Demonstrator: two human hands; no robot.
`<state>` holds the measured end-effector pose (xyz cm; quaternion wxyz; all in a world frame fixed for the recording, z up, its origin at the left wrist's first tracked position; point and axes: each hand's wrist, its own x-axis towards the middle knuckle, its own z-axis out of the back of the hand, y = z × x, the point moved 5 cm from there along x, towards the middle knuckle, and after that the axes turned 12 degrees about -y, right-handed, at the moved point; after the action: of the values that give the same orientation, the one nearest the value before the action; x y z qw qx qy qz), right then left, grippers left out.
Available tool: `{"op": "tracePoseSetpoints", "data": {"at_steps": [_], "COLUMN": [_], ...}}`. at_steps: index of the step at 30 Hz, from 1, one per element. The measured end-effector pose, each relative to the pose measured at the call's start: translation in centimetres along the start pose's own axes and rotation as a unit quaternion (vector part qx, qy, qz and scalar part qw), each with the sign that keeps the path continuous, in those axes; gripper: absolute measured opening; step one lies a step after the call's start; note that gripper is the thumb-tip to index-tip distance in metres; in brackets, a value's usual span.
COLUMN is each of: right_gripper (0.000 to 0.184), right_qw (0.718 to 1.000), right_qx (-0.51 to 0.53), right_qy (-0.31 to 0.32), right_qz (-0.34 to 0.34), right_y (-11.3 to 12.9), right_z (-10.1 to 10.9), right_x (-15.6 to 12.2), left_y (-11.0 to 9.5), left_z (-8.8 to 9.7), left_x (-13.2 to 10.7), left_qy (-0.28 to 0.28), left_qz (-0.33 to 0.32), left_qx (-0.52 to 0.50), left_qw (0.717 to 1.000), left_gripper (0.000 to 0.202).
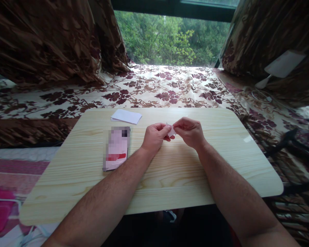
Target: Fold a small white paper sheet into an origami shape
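My left hand (156, 136) and my right hand (190, 132) meet over the middle of a light wooden table (185, 171). Both pinch a small folded piece of white paper (171, 131) between their fingertips, held just above the tabletop. Most of the paper is hidden by my fingers. A phone (116, 148) lies flat on the table to the left of my left hand, its screen lit. A small stack of white paper sheets (126, 116) rests near the table's far edge, behind the phone.
Floral brown-and-cream fabric (170, 87) covers the surface behind the table, with matching curtains either side of a window onto trees. A white charger and cable (264, 91) lie at the right. Pink cloth (0, 212) sits at the lower left.
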<state>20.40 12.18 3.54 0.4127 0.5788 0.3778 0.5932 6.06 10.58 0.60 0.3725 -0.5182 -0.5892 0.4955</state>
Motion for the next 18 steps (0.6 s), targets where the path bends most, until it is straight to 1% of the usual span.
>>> {"op": "tracePoseSetpoints", "data": {"at_steps": [7, 14, 18], "right_gripper": [0.004, 0.005, 0.007], "right_qw": [1.0, 0.998, 0.997], "right_qx": [0.0, -0.044, -0.065], "right_qy": [0.001, -0.022, -0.021], "right_qz": [-0.008, 0.034, 0.047], "right_y": [0.02, 0.54, 0.77], "right_z": [-0.14, 0.27, 0.31], "right_x": [-0.09, 0.0, -0.02], "left_y": [-0.12, 0.07, 0.13], "left_z": [-0.02, -0.02, -0.07], "left_x": [-0.08, -0.04, -0.03], "left_qy": [-0.011, -0.002, 0.001], "left_qz": [-0.015, 0.003, 0.014], "left_qx": [0.009, -0.008, -0.013], "left_qw": [1.0, 1.0, 1.0], "left_gripper": [0.034, 0.037, 0.038]}}
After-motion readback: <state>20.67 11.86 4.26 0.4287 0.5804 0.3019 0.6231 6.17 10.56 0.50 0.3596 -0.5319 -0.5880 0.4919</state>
